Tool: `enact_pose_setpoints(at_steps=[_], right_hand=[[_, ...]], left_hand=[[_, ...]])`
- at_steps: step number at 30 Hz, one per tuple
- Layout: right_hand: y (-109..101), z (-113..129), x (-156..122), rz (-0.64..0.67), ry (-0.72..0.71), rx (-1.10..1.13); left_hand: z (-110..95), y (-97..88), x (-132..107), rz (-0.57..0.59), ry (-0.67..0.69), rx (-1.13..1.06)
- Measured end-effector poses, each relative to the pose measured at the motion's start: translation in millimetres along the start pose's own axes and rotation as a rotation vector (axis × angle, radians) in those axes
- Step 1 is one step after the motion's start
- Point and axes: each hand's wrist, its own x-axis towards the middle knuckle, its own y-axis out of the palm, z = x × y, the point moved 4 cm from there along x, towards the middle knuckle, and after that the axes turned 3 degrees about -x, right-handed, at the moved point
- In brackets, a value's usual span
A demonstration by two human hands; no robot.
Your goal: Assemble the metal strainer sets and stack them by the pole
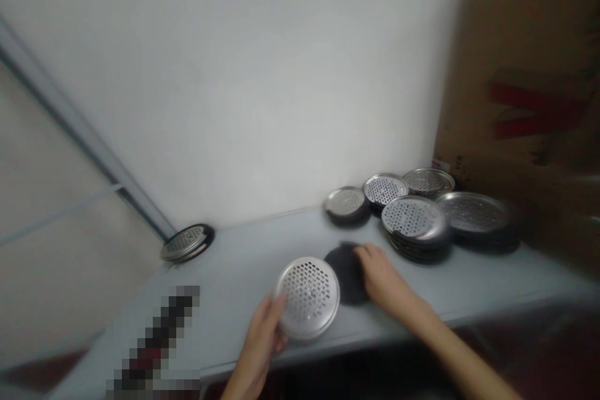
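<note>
My left hand [260, 350] grips a round perforated steel plate [309, 297] by its lower rim, tilted up off the grey shelf [244, 287]. My right hand [382, 278] rests on the edge of a dark round disc [344, 275], its fingers over the rim. The disc lies flat, and its surface detail is too dark to make out. Beyond that hand stand several stacks of similar perforated plates [412, 219], the nearest a few centimetres from my fingertips. A single perforated plate [185, 244] sits apart at the far left, tipped against the wall.
A brown cardboard sheet [520, 75] with a red mark leans at the right, behind the stacks. A white wall [234, 75] rises behind the shelf. A pixelated, obscured patch [154, 344] covers the shelf's lower left. The shelf's front edge drops to a dark floor.
</note>
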Motion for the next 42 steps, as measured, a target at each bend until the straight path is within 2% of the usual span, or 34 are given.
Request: enact_pose_setpoints(at_steps=[6, 10, 14, 16, 20, 24, 34, 42], right_hand=[[12.2, 20.4, -1.0, -0.011, -0.088, 0.218], [14.9, 24.5, -3.0, -0.067, -0.133, 0.346], [16.1, 20.8, -5.5, -0.115, -0.121, 0.421], [17.7, 18.1, -6.1, -0.116, -0.099, 0.429], [19.0, 15.0, -6.6, -0.115, -0.076, 0.424], [18.0, 13.5, -6.3, -0.104, -0.051, 0.418], [21.7, 1.2, -1.0, -0.133, 0.034, 0.522], [16.3, 15.8, -3.9, -0.131, -0.016, 0.286]], left_hand=[[4.6, 4.9, 3.0, 0.049, -0.013, 0.049], [6.2, 6.8, 4.2, 0.018, 0.071, 0.017], [2.5, 11.3, 1.2, 0.109, 0.066, 0.072], [-2.5, 11.3, -0.1, 0.085, 0.083, 0.133], [-14.7, 11.7, -0.5, -0.025, 0.206, 0.227], [-18.4, 14.9, 1.7, -0.034, 0.27, 0.26], [5.1, 9.1, 11.5, -0.032, 0.427, 0.628], [7.1, 9.5, 14.9, 0.004, 0.481, 0.731]])
